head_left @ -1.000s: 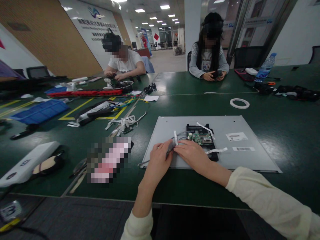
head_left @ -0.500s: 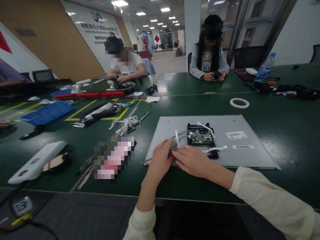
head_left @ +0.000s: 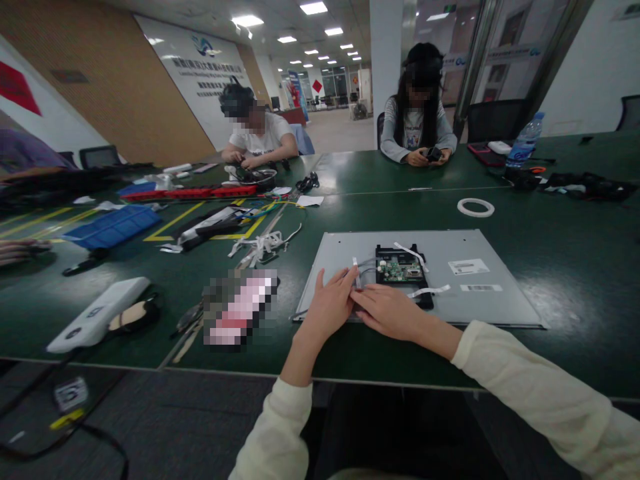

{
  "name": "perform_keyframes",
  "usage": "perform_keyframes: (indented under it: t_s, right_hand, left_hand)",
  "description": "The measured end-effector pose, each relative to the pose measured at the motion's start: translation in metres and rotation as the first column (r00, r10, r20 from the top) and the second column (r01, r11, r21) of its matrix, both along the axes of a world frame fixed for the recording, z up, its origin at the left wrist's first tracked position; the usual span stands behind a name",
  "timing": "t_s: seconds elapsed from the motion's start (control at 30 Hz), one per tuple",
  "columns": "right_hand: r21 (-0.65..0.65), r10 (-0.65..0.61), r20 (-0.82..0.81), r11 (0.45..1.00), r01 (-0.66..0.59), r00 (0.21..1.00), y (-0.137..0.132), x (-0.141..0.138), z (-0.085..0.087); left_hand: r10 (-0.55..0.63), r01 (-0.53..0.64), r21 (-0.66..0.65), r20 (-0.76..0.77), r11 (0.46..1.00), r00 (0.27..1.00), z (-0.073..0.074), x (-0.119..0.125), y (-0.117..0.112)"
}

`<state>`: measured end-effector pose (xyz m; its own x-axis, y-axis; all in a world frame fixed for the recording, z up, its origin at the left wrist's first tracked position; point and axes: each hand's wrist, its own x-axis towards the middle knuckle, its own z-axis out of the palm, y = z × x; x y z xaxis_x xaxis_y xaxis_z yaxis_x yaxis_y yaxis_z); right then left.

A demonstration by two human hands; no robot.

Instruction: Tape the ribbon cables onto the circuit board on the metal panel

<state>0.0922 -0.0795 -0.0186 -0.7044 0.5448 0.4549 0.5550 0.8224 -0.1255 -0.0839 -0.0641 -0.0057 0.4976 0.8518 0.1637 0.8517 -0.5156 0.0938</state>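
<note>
A grey metal panel (head_left: 480, 303) lies flat on the green table in front of me. A small circuit board (head_left: 400, 270) in a black frame sits on it, with white tape strips and thin grey wires (head_left: 365, 263) running to its left. My left hand (head_left: 330, 310) lies flat on the panel's near left part, fingers stretched out towards a white tape strip (head_left: 355, 270). My right hand (head_left: 393, 312) rests flat beside it, fingers together, pressing down on the wires just in front of the board.
A white tape ring (head_left: 475, 208) lies beyond the panel. Left of it are loose white strips (head_left: 260, 245), a white device (head_left: 97, 313), a blue tray (head_left: 113, 227) and cables. Two people sit at the far side. A water bottle (head_left: 523, 145) stands far right.
Both hands went from pinching the wires to lying flat on the panel. The view shifted slightly, so the panel sits a little further right and up.
</note>
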Motion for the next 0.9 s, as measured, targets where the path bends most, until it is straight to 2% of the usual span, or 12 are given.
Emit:
perform_keyframes:
  t_s: [0.13,0.27,0.57,0.73,0.9]
  right_hand:
    - [0.014,0.04,-0.011,0.999,-0.04,0.999,-0.002,0.001,0.0]
    - [0.002,0.027,-0.034,1.0,-0.027,0.999,-0.009,0.001,-0.004]
    - [-0.035,-0.013,-0.076,0.999,0.011,0.997,-0.015,0.0,-0.002]
    - [-0.053,-0.033,-0.086,0.998,0.029,0.996,-0.015,-0.001,-0.004]
    - [-0.07,-0.038,-0.096,0.997,0.032,0.995,-0.016,-0.002,-0.005]
  left_hand:
    - [0.006,-0.005,-0.025,0.036,1.0,0.999,-0.003,-0.001,-0.001]
    - [0.033,-0.035,0.03,0.06,0.999,0.998,-0.004,0.002,-0.001]
    - [0.065,-0.065,0.002,0.007,0.998,0.998,-0.009,0.004,0.003]
    - [0.068,-0.069,0.042,0.017,0.997,0.998,-0.004,0.005,-0.005]
    - [0.043,-0.044,0.015,0.047,0.999,0.998,-0.001,0.003,-0.009]
